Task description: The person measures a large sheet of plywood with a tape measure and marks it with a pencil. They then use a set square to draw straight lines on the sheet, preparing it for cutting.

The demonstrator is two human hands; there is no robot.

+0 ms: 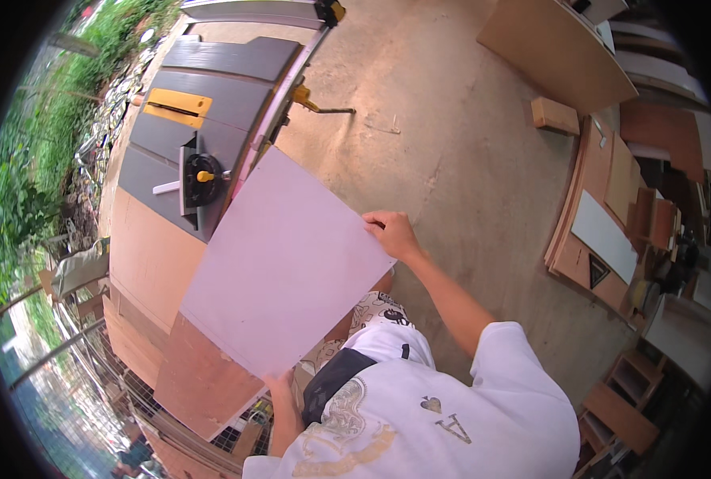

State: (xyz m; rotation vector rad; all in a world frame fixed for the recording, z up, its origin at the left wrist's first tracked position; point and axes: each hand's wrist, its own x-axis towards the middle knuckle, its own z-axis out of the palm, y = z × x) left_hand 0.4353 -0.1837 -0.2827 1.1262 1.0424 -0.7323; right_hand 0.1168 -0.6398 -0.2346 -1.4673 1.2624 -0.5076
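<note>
The person holds a pale lilac-grey panel (284,259) with both hands, out in front of the body and above the edge of the bench (152,263). The panel is flat and roughly square, turned so that one corner points away toward the table saw (204,120) and the opposite corner points back at the person.

The right hand (393,233) takes the panel's right-hand corner: its grip is closed on the edge, fingers curled over the top face, the thumb hidden beneath the sheet. The left hand (280,389) takes the near lower corner from below; its grip also appears closed on the edge, though only the back of the hand and wrist show and the fingertips cannot be seen.

The panel's far corner overlaps the saw's grey top, just beside the black and yellow mitre gauge (201,177). Whether it touches the saw top or hangs above it cannot be told. Brown plywood sheets (204,375) lie under the panel's near side. To the right, across the concrete floor (459,152), more boards (603,231) are stacked, and a small wooden block (555,116) lies well apart.
</note>
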